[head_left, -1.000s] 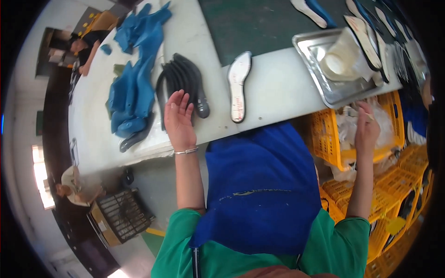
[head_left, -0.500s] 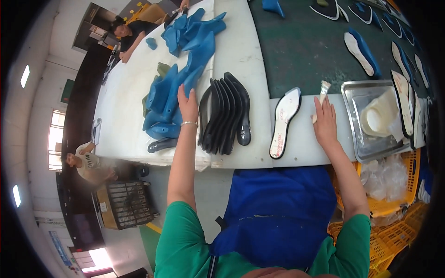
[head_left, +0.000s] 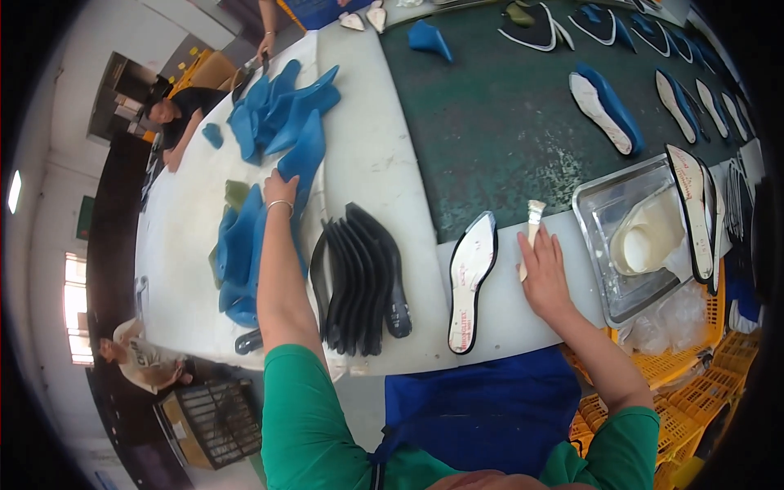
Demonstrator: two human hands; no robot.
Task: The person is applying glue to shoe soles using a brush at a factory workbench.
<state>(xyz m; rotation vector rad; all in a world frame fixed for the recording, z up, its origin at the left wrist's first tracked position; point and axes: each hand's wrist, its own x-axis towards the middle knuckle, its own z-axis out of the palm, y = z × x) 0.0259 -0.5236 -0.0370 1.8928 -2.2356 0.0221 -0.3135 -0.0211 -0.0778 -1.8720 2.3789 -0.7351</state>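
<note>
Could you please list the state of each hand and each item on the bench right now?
left hand: stretched out, resting on the blue insole pieces
right hand: holding a small brush on the table
black soles: fanned in an overlapping stack
white-faced sole: lying flat, alone
metal tray: holds white glue

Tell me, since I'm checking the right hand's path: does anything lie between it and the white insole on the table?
Nothing visible does. The right hand, holding a small brush, rests just right of the white insole, with only bare white table between them.
</note>
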